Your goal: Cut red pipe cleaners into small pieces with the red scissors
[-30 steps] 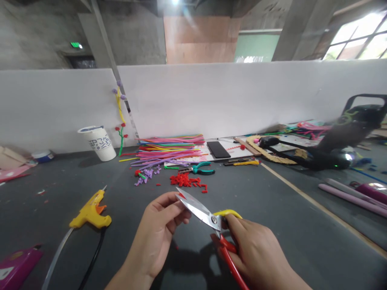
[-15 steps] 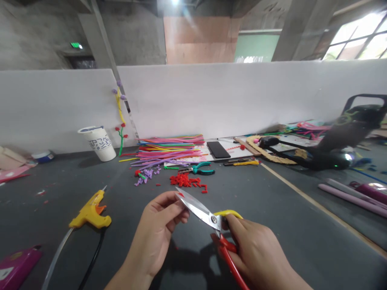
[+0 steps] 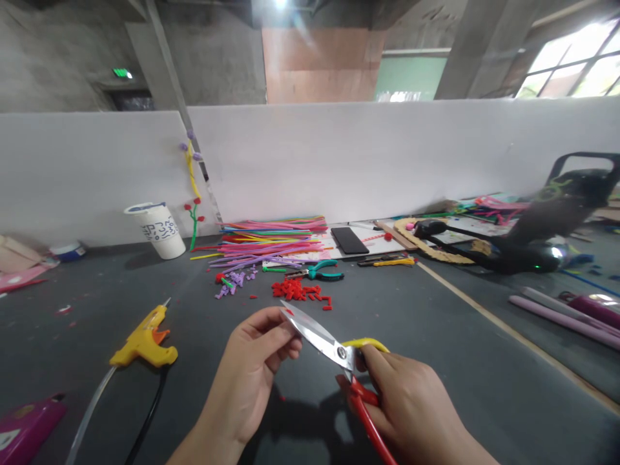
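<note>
My right hand (image 3: 407, 391) grips scissors (image 3: 317, 336) by their handles, one yellow and one red. The blades point up and to the left and look nearly closed. Pinched at the fingertips of my left hand (image 3: 259, 361), right by the blade tips, is a small red pipe cleaner piece (image 3: 289, 312), mostly hidden by fingers and blade. Just beyond the tips lies a pile of cut red pieces (image 3: 295, 290). Cut purple pieces (image 3: 236, 281) lie to its left, and teal-handled pliers (image 3: 320, 271) rest behind it.
A yellow glue gun (image 3: 145, 339) lies on the left, its cord trailing toward me. Long pipe cleaners (image 3: 271, 242), a phone (image 3: 349, 241) and a yellow cutter (image 3: 394, 261) lie toward the back. A white cup (image 3: 162, 232) leans at back left; a black device (image 3: 527, 245) stands right.
Almost nothing differs. Both hands and the scissors hold nearly the same pose, with only a very slight shift to the left.
</note>
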Motion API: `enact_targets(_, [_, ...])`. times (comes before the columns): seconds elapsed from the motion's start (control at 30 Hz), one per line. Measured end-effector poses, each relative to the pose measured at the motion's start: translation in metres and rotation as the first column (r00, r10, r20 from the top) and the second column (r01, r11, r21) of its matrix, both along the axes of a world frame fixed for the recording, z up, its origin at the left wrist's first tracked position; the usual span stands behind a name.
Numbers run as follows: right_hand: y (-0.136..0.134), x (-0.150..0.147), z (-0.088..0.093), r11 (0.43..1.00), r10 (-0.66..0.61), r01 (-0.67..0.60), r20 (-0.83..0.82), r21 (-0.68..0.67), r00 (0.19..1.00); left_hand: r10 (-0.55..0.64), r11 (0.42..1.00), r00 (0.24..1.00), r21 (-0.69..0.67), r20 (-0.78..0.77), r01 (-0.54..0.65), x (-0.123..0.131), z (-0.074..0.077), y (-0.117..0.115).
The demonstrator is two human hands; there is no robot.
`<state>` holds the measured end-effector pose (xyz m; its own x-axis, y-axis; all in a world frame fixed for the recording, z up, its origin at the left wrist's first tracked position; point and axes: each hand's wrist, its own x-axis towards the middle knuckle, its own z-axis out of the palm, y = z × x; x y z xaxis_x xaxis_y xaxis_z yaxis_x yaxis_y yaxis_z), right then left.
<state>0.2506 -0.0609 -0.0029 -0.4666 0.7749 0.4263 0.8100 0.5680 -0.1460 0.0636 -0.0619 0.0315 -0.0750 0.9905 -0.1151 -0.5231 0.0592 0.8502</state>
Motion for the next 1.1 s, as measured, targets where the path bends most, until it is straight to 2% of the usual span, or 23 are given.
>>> enact_targets(0.47, [0.002,0.003,0.002,0.999,-0.004,0.005,0.019,-0.032,1.000,-0.032,0.999,0.999,0.002,-0.027,0.032,-0.004,0.006,0.003])
enact_targets(0.53, [0.003,0.005,0.004,0.998,-0.024,0.024,0.001,-0.063,1.000,-0.041,0.999,0.998,-0.011,-0.041,0.040,-0.005,0.006,0.004])
enact_targets(0.6, [0.006,0.005,0.007,0.987,-0.068,0.055,-0.083,-0.153,0.994,-0.082,0.996,0.996,-0.043,-0.042,0.080,-0.005,0.006,0.004])
enact_targets(0.67, [0.009,0.002,0.011,0.945,-0.114,0.028,-0.247,-0.326,0.962,-0.168,0.983,0.985,-0.076,-0.034,0.165,-0.002,0.005,0.003])
enact_targets(0.7, [0.010,0.000,0.014,0.905,-0.144,-0.017,-0.343,-0.425,0.928,-0.223,0.972,0.975,-0.087,-0.028,0.219,0.000,0.005,0.002])
enact_targets(0.77, [0.012,-0.005,0.019,0.798,-0.203,-0.174,-0.529,-0.577,0.824,-0.335,0.937,0.942,-0.113,-0.021,0.331,0.005,0.003,-0.001])
enact_targets(0.83, [0.013,-0.010,0.022,0.672,-0.326,-0.286,-0.620,-0.683,0.714,-0.429,0.894,0.903,-0.149,-0.019,0.422,0.009,0.001,-0.003])
enact_targets(0.9, [0.015,-0.014,0.023,0.581,-0.359,-0.434,-0.695,-0.689,0.623,-0.494,0.858,0.869,-0.180,-0.026,0.482,0.011,-0.001,-0.004])
enact_targets(0.97, [0.016,-0.017,0.024,0.522,-0.347,-0.537,-0.740,-0.663,0.576,-0.527,0.835,0.849,-0.207,-0.034,0.510,0.012,-0.003,-0.005])
enact_targets(1.1, [0.017,-0.020,0.026,0.478,-0.323,-0.589,-0.753,-0.652,0.573,-0.556,0.812,0.829,-0.251,-0.062,0.526,0.011,-0.004,-0.004])
